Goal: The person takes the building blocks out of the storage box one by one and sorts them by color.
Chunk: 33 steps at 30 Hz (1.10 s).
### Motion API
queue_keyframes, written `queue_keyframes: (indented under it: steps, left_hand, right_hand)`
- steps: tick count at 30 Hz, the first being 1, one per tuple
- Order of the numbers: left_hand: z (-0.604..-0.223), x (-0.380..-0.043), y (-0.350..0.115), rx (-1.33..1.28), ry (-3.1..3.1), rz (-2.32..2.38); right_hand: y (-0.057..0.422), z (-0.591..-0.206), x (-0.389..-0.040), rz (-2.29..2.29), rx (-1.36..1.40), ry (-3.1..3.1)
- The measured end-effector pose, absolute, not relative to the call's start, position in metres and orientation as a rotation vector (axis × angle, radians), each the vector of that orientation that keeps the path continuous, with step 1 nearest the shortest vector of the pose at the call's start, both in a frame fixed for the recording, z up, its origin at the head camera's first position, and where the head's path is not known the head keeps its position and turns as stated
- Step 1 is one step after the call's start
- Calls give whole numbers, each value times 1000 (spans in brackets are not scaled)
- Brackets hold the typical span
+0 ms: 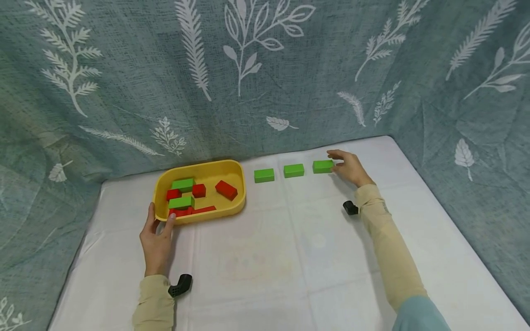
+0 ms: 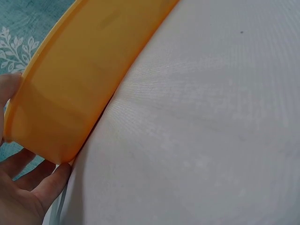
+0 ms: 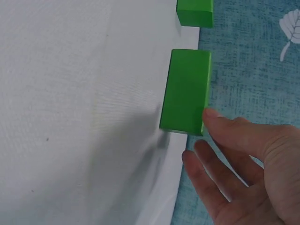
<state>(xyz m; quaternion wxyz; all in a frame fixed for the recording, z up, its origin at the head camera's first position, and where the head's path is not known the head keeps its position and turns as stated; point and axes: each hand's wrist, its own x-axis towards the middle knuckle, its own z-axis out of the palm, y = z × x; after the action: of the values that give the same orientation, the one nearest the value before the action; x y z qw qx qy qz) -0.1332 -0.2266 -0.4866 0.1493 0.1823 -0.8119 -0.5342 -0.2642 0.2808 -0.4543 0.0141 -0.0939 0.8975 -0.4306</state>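
At the left of the table, my left hand holds the near-left corner of a yellow tray, thumb and fingers on either side of its rim. In the left wrist view, fingers touch the underside of the tray. Inside it lie two green blocks and several red blocks. Three green blocks stand in a spaced row to the tray's right. Beside the rightmost green block is my right hand. In the right wrist view, one fingertip meets the edge of that block, while the other fingers are spread apart below it.
The other two green blocks of the row, a middle one and a left one, sit near the back edge of the white-covered table. A patterned green curtain hangs behind and along the sides.
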Motion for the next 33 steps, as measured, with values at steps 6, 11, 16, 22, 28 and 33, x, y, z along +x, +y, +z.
queue_keyframes:
  steps: [6,11,16,22,28,33]
  left_hand:
    - [-487,-133,-227,527,-2330,-1539]
    - [-487,-133,-227,501,-2319,-1552]
    - [-487,-133,-227,477,-2309,-1564]
    - [-488,-135,-227,495,-2322,-1551]
    - [-490,-135,-229,513,-2319,-1564]
    - [-491,-135,-229,527,-2315,-1568]
  right_hand:
    - [275,-448,-265,-1319,-299,2844]
    - [268,-446,-266,-1319,-341,2870]
    - [257,-443,-266,-1320,-339,2843]
    - [241,-438,-269,-1309,-342,2813]
    - [216,-435,-272,-1347,-363,2777]
    - [191,-433,-272,-1349,-441,2765]
